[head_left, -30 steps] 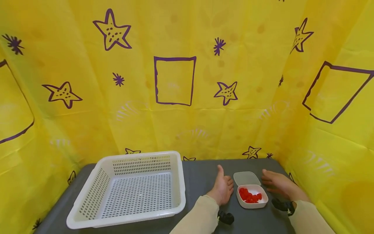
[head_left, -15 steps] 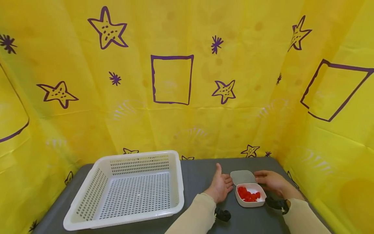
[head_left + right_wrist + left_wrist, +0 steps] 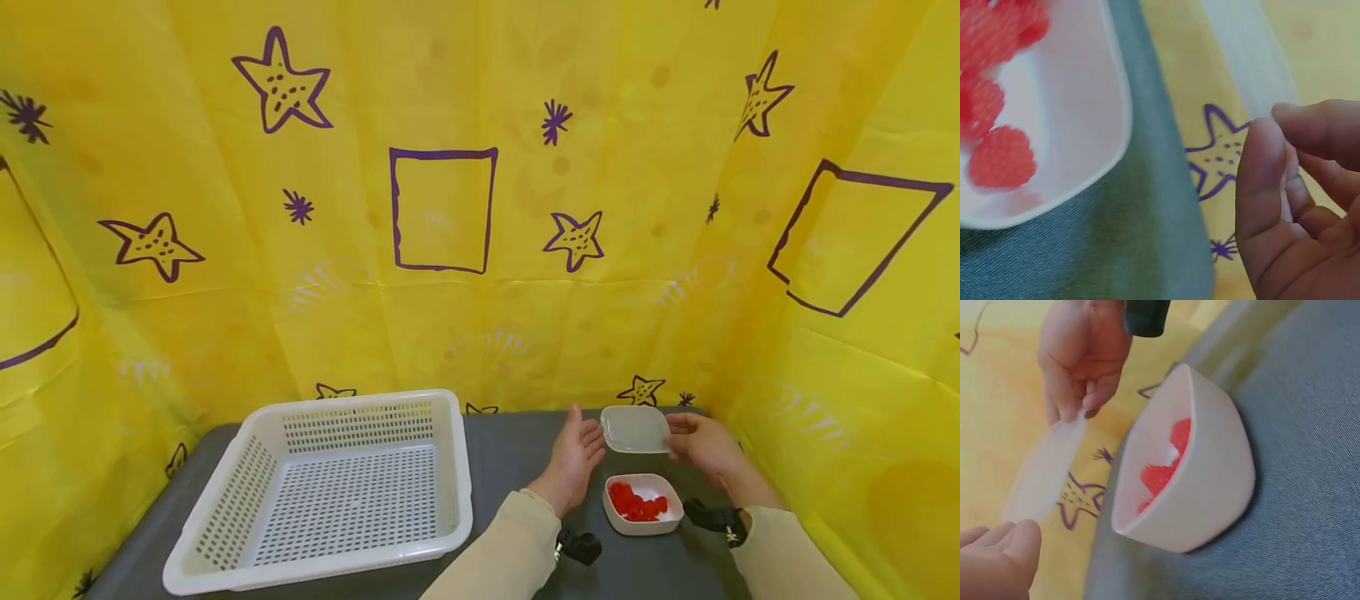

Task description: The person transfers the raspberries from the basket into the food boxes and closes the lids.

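My right hand (image 3: 708, 450) pinches the right edge of a translucent lid (image 3: 634, 429) between thumb and fingers, holding it up off the table behind a small pale pink box (image 3: 643, 527). The lid looks thin and nearly edge-on in the left wrist view. Red raspberries (image 3: 1002, 156) lie inside the uncovered box. By the lid's left edge is my left hand (image 3: 568, 462), thumb up and fingers extended. In the left wrist view its fingertips (image 3: 1025, 540) come right up to the lid; whether they touch it I cannot tell.
A large white perforated basket (image 3: 322, 571) stands on the left of the grey table (image 3: 510, 450). Yellow patterned curtains (image 3: 442, 333) close off the back and both sides. Both wrists wear black straps (image 3: 716, 518).
The right hand has closed in from the right and taken the lid by its edge. The lid has risen off the table behind the box. The left hand has moved slightly up beside it.
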`<state>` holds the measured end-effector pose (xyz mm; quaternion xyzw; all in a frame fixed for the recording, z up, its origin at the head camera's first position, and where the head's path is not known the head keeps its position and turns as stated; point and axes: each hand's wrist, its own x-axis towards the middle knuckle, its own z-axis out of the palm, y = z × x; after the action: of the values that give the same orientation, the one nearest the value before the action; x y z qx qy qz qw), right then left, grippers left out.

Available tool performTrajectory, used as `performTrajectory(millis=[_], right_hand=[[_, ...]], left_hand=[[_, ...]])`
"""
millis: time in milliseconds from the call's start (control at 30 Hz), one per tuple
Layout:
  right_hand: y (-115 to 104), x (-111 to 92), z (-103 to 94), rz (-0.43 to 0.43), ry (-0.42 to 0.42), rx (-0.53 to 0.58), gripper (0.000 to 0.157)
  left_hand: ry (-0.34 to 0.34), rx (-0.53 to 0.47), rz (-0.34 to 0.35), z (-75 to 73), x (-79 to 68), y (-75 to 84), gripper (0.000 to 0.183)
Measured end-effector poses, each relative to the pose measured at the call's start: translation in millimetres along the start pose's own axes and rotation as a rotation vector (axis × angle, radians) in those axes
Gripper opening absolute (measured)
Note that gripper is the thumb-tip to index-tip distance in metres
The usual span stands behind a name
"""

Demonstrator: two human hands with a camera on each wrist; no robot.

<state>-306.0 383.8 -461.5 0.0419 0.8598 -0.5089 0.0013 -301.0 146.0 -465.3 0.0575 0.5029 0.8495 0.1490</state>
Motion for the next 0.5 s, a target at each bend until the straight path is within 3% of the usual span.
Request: performTrajectory(millis=[200,333,500], right_hand=[[-7,-5,-4.8,-0.047,0.045,-0.022,0.031],[-11,-13,-1.5,-0.109,0.107,-0.087,0.025],[-13,-23,6.1,-0.194,0.173,-0.183,0.022]], left_hand=[[0.032,0.059,0.043,9.9,-3.1,10.5,0.064],[0.111,0.199,0.036,11.6,-6.9,14.0,0.047],[0.163,0.34,-0.004,8.2,-11.9,15.4,0.043]])
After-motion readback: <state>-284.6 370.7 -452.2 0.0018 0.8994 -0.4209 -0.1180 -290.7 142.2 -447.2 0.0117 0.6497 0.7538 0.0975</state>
